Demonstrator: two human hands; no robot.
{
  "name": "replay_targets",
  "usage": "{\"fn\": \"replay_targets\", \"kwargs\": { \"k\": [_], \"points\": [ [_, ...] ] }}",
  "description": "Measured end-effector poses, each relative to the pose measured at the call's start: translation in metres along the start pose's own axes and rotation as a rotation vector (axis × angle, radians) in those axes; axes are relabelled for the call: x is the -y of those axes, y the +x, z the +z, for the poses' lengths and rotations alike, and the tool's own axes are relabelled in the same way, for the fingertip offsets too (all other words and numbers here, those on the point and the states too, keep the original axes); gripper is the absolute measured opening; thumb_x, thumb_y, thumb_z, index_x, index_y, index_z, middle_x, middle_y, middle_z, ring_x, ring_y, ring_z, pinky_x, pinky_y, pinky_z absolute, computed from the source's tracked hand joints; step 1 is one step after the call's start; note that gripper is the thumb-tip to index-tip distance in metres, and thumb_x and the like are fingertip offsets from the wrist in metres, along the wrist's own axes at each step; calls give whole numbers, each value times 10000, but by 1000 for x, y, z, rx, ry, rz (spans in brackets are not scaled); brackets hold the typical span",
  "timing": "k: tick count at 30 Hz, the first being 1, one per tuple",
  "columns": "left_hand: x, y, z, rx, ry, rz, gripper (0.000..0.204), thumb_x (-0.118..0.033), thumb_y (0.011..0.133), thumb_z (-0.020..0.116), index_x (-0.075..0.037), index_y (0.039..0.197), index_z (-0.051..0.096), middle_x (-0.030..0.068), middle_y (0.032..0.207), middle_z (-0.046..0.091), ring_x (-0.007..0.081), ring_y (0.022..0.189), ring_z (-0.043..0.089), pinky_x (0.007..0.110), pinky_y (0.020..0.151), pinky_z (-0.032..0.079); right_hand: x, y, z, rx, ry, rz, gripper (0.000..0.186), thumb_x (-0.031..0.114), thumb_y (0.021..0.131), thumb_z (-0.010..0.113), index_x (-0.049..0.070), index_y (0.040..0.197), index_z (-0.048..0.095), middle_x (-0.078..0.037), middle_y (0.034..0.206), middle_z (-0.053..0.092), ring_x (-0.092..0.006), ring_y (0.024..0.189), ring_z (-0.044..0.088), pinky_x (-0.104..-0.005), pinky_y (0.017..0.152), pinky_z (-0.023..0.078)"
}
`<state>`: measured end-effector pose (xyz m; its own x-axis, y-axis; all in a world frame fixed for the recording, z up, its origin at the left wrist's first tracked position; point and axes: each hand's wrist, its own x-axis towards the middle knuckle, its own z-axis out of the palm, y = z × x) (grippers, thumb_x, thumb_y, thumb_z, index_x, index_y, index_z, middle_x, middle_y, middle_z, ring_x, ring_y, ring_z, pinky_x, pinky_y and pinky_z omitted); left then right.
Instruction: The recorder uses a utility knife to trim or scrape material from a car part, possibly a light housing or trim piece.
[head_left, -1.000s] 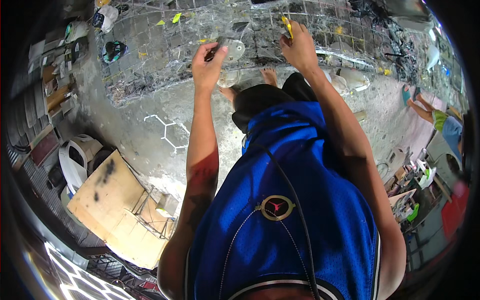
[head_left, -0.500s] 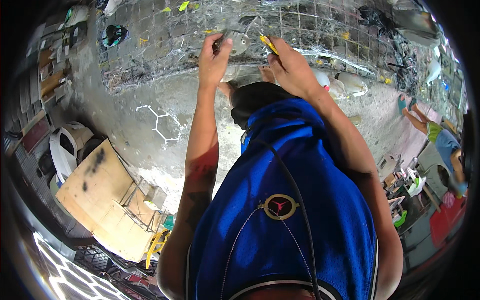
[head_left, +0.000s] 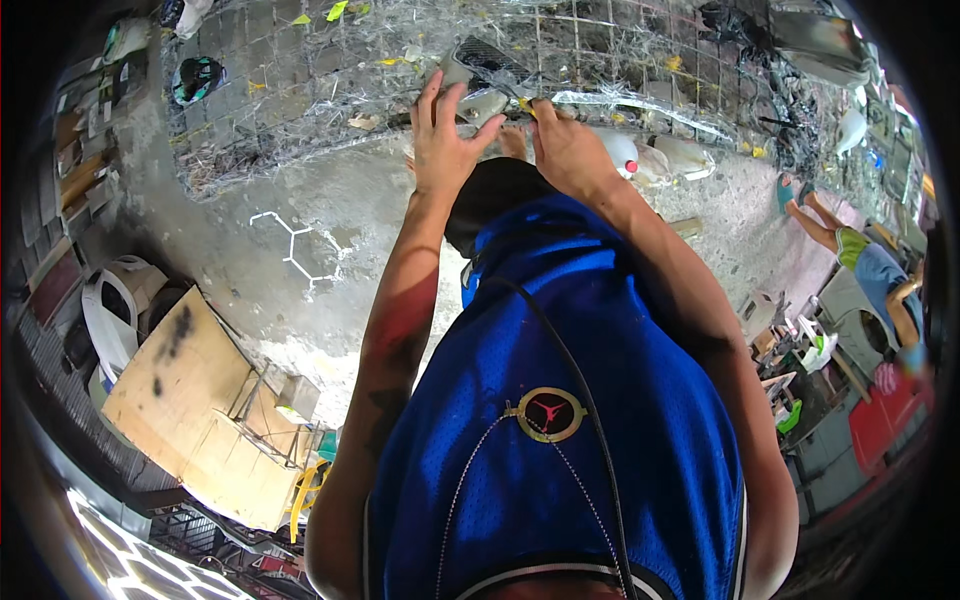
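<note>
Pointing toward a dark ridged piece (head_left: 492, 60), a yellow tool (head_left: 528, 106) is held in the closed grip of the right hand (head_left: 575, 152). Both tool and piece are seen over the littered grid (head_left: 285, 95), just in from its near edge. The left hand (head_left: 443, 140) is fanned open beside the piece; whether anything is touched by its grip cannot be told.

Yellow tool (head_left: 527, 106) mostly hidden in R hand (head_left: 570, 150), co-worker (head_left: 880, 285) part-blurred nr R edge.
</note>
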<state>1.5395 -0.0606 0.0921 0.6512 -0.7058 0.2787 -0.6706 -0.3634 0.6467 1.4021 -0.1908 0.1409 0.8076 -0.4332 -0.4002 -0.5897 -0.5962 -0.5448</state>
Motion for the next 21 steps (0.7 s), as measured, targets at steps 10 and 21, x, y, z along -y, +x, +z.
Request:
{"fn": "replay_targets", "kwargs": {
  "k": [10, 21],
  "points": [
    [-1, 9, 5, 3, -74, -22, 596, -311, 637, 879, -52, 1069, 560, 204, 1319, 500, 380, 1240, 470, 447, 979, 447, -3, 2, -4, 44, -32, -8, 229, 210, 983, 420, 1, 1076, 418, -268, 870, 644, -448, 767, 649, -523, 671, 537],
    [7, 12, 14, -94, -93, 32, 562, -308, 576, 897, -68, 964, 569, 231, 1317, 527, 396, 1134, 567, 431, 899, 505, -5, 5, -1, 77, -48, 38, 295, 302, 990, 432, 20, 1077, 410, -277, 879, 636, -457, 822, 638, -530, 717, 521]
  ]
}}
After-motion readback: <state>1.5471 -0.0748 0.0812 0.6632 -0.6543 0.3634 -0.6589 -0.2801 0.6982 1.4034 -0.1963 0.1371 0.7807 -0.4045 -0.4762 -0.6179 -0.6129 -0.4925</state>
